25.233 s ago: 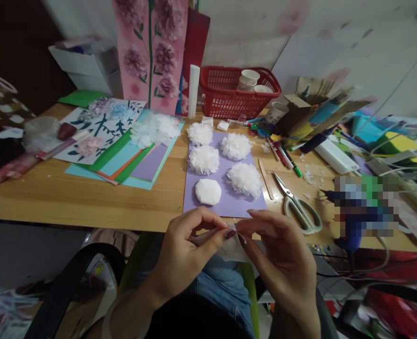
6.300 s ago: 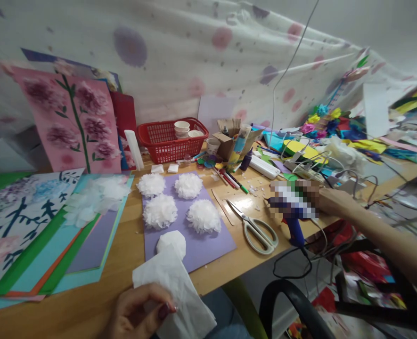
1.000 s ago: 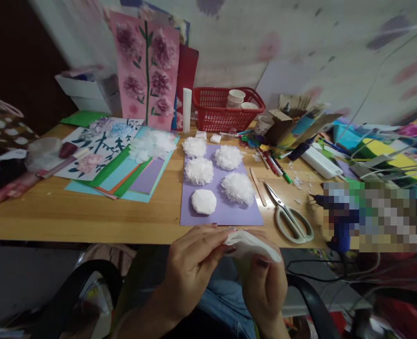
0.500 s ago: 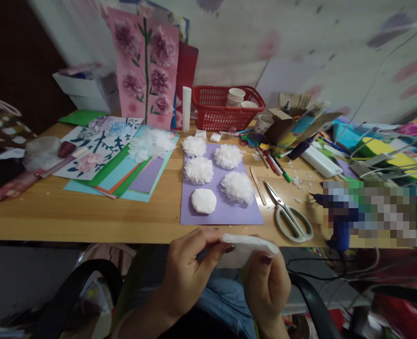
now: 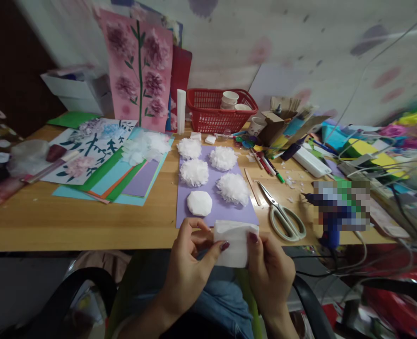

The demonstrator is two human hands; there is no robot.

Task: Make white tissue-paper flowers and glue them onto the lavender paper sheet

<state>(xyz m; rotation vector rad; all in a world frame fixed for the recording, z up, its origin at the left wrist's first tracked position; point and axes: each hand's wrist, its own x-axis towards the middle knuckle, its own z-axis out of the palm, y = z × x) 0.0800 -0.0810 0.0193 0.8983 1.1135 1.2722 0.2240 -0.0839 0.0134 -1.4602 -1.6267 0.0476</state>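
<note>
Between my two hands is a folded piece of thin white tissue paper (image 5: 232, 246), held up over my lap at the table's front edge. My left hand (image 5: 194, 263) pinches its left side between thumb and fingers. On its right side, my right hand (image 5: 270, 266) grips it with the thumb on the near face. Just beyond lies a purple sheet (image 5: 208, 157), bearing several fluffy white paper flowers (image 5: 233, 189). A flat white stack of cut tissue (image 5: 199, 203) with trimmed corners rests at the sheet's lower left.
Scissors (image 5: 282, 214), a wooden stick (image 5: 252, 187) and a blue glue gun (image 5: 330, 219) lie to the right. Coloured papers (image 5: 137, 193) spread out on the left. Behind stand a red basket (image 5: 208, 120) with paper cups and a pink flower picture (image 5: 123, 108). Cables hang at the right edge.
The tissue paper has turned from nearly edge-on to showing its broad face, and it is raised a little. Both hands still hold it. The camera view has shifted slightly.
</note>
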